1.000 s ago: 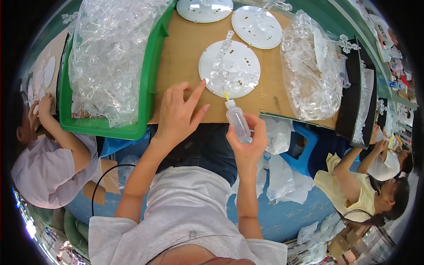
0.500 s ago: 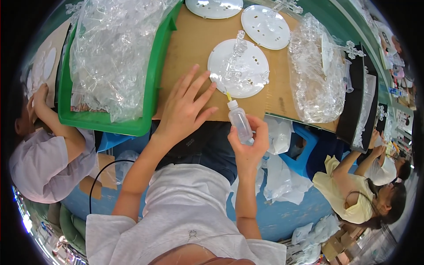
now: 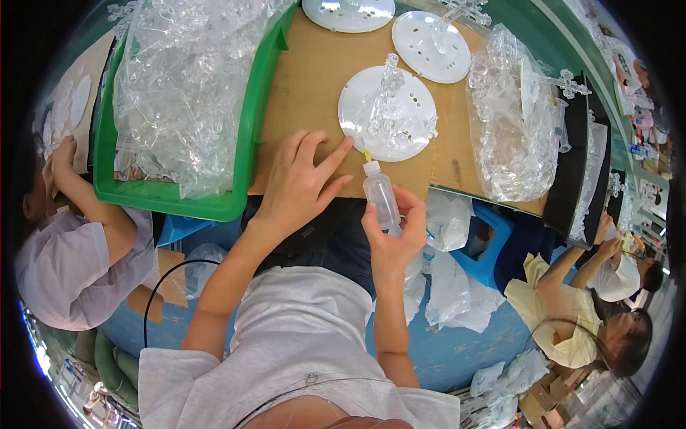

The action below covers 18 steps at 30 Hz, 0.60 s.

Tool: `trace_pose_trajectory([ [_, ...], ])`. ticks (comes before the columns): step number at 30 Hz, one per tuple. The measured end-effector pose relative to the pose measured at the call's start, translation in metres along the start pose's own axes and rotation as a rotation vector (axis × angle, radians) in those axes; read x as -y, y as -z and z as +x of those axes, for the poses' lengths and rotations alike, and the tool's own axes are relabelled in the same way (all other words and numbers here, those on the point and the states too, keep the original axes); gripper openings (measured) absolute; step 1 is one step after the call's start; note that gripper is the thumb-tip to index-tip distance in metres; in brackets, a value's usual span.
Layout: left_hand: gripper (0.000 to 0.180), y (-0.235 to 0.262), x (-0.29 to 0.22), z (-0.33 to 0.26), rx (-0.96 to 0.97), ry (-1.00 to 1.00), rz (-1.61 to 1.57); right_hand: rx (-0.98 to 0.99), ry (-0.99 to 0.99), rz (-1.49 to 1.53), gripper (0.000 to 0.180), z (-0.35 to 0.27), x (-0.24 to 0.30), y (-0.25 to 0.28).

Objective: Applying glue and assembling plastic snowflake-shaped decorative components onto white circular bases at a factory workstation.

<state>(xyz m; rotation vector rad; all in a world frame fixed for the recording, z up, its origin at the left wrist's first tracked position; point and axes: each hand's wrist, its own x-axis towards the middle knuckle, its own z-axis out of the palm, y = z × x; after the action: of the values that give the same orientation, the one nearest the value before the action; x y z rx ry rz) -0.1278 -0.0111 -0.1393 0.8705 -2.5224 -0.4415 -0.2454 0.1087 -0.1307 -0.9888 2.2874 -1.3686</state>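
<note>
A small translucent squeeze bottle [image 3: 382, 201] with a white cap and a thin yellow tip is gripped by my right hand [image 3: 397, 232], thumb on one side and fingers on the other. Its tip points at the near edge of a round white disc [image 3: 350, 100] with small holes, lying on brown cardboard. Across that disc rests a clear moulded plastic piece [image 3: 389, 87]. My left hand [image 3: 296, 175] is open and empty, its fingers apart and some bent. Its index fingertip is at the disc's near left edge; whether it presses on the disc I cannot tell.
A green tray [image 3: 246, 143] at left holds a bag of clear plastic parts [image 3: 193, 79]. Two more white discs [image 3: 421, 61] lie farther back. At right is another clear bag of parts [image 3: 504, 121], beside a black tray [image 3: 572, 179]. Co-workers sit on both sides.
The bottle and my right hand have shifted slightly left and stand more upright. My left hand's fingers have bent, with the index fingertip still near the disc's edge.
</note>
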Motion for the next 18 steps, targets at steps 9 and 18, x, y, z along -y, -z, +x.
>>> trace_pose_trajectory([
  [9,0.037,0.015,-0.026,0.003,-0.149,0.222,-0.317,0.028,-0.090,0.132,0.039,0.001,-0.017,0.019],
  [18,0.032,0.019,-0.036,0.082,-0.374,0.232,-0.022,0.009,0.137,0.471,0.056,0.055,-0.047,0.042],
])
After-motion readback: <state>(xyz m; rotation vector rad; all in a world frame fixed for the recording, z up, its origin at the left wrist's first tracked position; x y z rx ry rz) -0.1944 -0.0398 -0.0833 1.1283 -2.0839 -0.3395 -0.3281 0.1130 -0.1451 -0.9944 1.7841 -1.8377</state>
